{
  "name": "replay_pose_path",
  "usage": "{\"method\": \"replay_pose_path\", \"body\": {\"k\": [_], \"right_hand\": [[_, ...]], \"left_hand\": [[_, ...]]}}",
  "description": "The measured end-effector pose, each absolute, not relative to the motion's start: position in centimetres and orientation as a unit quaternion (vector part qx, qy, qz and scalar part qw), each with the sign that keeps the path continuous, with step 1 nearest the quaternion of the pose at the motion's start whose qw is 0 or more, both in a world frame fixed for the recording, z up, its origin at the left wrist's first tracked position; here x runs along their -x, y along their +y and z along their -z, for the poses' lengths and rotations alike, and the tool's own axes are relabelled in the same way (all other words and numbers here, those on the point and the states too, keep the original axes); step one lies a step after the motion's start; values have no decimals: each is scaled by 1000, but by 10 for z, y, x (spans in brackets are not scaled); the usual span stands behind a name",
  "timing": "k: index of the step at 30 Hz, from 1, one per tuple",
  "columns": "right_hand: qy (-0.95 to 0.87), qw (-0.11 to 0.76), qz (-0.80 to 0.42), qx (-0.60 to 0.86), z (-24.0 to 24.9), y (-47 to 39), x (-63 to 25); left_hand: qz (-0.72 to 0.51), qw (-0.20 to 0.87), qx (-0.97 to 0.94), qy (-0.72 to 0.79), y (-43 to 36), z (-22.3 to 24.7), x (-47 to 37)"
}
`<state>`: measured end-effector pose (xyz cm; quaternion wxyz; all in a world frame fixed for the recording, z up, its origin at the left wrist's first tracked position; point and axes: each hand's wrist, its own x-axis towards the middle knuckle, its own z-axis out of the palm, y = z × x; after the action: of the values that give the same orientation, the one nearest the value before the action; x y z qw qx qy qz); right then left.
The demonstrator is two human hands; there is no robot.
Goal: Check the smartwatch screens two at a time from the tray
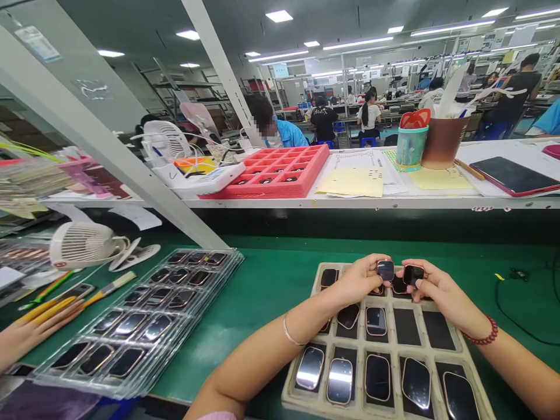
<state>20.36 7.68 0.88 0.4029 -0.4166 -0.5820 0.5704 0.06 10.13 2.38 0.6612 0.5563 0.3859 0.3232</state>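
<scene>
Over the far part of a cream compartment tray point(359, 350), my left hand point(361, 280) pinches a square smartwatch body point(385, 270) with a dark glass face and gold rim. Close to its right, my right hand point(437, 287) grips a second smartwatch body point(413, 273) between thumb and fingers. The two pieces are slightly apart. Several similar watch bodies lie in the tray's dark-lined compartments, among them one in the near row point(377, 377). Two compartments in the middle row, at the right, show only their dark lining point(406, 325). My forearms hide part of the tray.
Left of me lies a stack of clear plastic trays point(175, 326) holding several watch bodies. Another person's hand point(44, 326) with yellow finger covers rests near a brush point(116, 284). A white fan point(83, 245) stands behind. The shelf carries a red foam tray point(280, 175); a black cable point(503, 309) lies right.
</scene>
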Motion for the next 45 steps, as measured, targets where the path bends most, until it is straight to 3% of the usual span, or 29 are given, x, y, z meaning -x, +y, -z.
{"method": "replay_pose_path", "body": {"k": [45], "right_hand": [[-624,370,-555,408,-11,77,-203]], "left_hand": [[-307,629,-599,389,98,-23,-3]]}}
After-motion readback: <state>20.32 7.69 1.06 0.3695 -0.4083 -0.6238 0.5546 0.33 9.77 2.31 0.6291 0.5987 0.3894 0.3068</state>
